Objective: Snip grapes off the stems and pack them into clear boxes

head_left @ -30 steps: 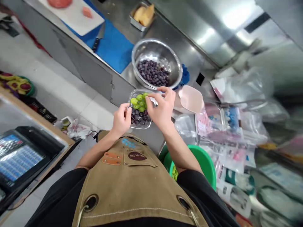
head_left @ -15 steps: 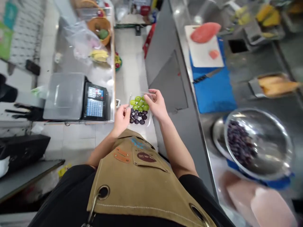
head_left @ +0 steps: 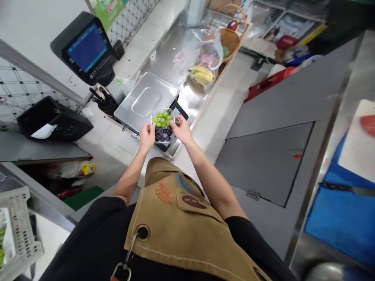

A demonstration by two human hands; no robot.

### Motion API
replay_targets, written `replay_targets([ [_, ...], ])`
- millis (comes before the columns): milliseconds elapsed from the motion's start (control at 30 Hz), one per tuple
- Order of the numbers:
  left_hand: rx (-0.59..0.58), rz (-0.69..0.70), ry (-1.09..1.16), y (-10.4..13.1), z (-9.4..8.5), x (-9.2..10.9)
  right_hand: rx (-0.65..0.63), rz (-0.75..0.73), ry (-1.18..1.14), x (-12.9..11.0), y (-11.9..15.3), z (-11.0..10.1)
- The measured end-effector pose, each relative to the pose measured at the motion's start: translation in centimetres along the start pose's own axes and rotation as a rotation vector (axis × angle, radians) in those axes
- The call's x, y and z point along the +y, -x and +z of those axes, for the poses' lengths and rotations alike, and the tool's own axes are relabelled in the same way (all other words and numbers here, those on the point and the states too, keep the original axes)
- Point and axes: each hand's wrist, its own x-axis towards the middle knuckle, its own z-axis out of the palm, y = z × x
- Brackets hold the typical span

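The steel counter (head_left: pixel 168 50), upper centre, bears a scale (head_left: pixel 146 97). We find left hand (head_left: pixel 147 136) and right hand (head_left: pixel 182 129) clamped on opposite sides of a clear tray (head_left: pixel 172 137), presumably steadying its grapes (head_left: pixel 163 119).

Clear tray (head_left: pixel 172 112): was beside the bowl of dark grapes at 1.0 s ago, above the floor at 0.5 s ago; now over the near edge of the scale (head_left: pixel 145 102). Right hand (head_left: pixel 181 128): shifted from above the green grapes (head_left: pixel 163 120) to the tray's right side. View: turned left; screen (head_left: pixel 88 48) entered, cutting board (head_left: pixel 356 144) and knife (head_left: pixel 336 187) displaced to right edge, green tub gone from view.
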Motion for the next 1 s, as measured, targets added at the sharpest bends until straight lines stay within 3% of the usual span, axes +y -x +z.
replay_targets([
  [133, 0.060, -0.142, -0.209, -4.3, -1.2, -1.7, 0.033, 0.054, 0.048, 0.5, -1.1, 2.7],
  [233, 0.040, -0.215, -0.334, -5.9, -2.4, -2.7, -0.033, 0.075, 0.024, 1.8, 0.4, 2.5],
  [433, 0.069, -0.278, -0.413, -4.9, -5.5, -3.6, -0.091, 0.304, -0.079, 5.6, 5.9, -1.6],
  [600, 0.092, -0.303, -0.428, -4.3, -6.5, -3.6, -0.112, 0.421, -0.097, 8.1, 9.7, -3.4],
  [1000, 0.097, -0.263, -0.447, -4.2, -5.8, -2.7, -0.126, 0.433, -0.159, 9.2, 9.3, -3.8],
])
